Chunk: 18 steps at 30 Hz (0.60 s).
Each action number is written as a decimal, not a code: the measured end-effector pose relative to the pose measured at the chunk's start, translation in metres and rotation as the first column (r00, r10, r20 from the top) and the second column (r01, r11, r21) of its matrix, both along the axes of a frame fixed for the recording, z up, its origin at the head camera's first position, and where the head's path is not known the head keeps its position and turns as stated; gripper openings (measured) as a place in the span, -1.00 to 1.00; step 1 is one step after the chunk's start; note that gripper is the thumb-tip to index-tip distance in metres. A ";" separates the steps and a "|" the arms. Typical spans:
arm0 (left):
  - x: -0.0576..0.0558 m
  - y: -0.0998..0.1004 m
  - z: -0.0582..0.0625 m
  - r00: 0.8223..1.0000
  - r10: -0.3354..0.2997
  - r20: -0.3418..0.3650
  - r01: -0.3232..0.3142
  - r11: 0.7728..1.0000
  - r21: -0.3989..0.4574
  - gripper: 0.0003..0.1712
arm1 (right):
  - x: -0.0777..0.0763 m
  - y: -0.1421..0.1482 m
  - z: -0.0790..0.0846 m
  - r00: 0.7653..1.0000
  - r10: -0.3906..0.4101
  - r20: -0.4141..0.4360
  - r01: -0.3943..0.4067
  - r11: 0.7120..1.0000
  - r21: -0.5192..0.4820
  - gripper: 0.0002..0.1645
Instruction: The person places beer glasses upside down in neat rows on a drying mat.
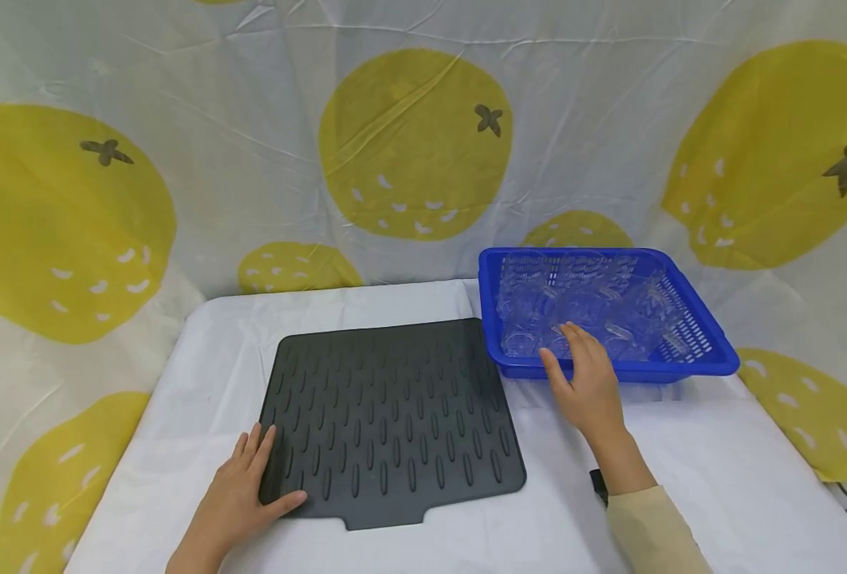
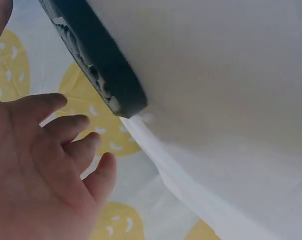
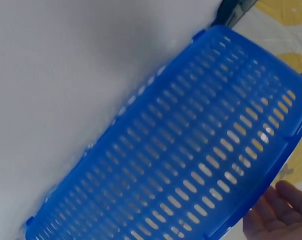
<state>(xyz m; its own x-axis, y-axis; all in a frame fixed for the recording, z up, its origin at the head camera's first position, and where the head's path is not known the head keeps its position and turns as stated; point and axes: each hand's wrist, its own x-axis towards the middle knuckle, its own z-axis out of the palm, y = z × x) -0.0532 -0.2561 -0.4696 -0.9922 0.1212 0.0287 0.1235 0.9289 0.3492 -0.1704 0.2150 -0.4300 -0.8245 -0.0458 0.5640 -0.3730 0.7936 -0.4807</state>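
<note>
A dark grey drying mat (image 1: 388,422) with rows of raised oval ridges lies flat on the white-covered table. At its front left corner is my left hand (image 1: 233,502), fingers spread and thumb over the mat's edge; the left wrist view shows the loosely bent fingers (image 2: 81,127) beside the mat's thick side (image 2: 118,75). To the right stands a blue plastic basket (image 1: 703,339) holding several clear glass cups (image 1: 585,307), some with handles. My right hand (image 1: 588,391) reaches over the basket's front rim, fingers extended near the cups. Whether a fingertip touches a cup cannot be told.
A white cloth (image 1: 739,462) covers the table. Behind it hangs a curtain (image 1: 251,159) printed with yellow fruit. The basket's front left corner sits close to the mat's right edge. A small black object (image 1: 599,485) shows at the right wrist.
</note>
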 end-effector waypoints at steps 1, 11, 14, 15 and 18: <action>0.001 -0.001 -0.001 1.000 0.000 0.013 0.000 1.000 -0.004 0.30 | -0.002 0.002 0.003 1.000 -0.014 0.005 0.014 1.000 -0.007 -0.41; 0.003 -0.004 -0.004 0.976 0.025 0.216 -0.035 0.998 0.045 0.48 | -0.015 0.016 0.020 0.955 -0.077 0.286 0.066 0.997 0.047 -0.28; 0.004 -0.003 -0.005 0.973 0.029 0.227 -0.041 0.998 0.048 0.48 | -0.018 0.017 0.021 0.943 -0.081 0.322 0.066 0.996 0.055 -0.27; 0.005 -0.003 -0.005 0.973 0.031 0.229 -0.044 0.998 0.052 0.49 | -0.019 0.018 0.022 0.940 -0.083 0.332 0.067 0.996 0.057 -0.28; 0.005 -0.002 -0.005 0.973 0.033 0.228 -0.047 0.997 0.057 0.49 | -0.024 0.019 0.023 0.929 -0.087 0.361 0.067 0.995 0.067 -0.30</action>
<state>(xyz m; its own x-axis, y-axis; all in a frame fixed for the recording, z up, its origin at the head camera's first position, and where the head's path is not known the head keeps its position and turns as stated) -0.0480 -0.2586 -0.4747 -0.9778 0.0864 -0.1909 -0.0020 0.9072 0.4208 -0.1948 0.2337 -0.4069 -0.9746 0.0047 0.2240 -0.1174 0.8409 -0.5284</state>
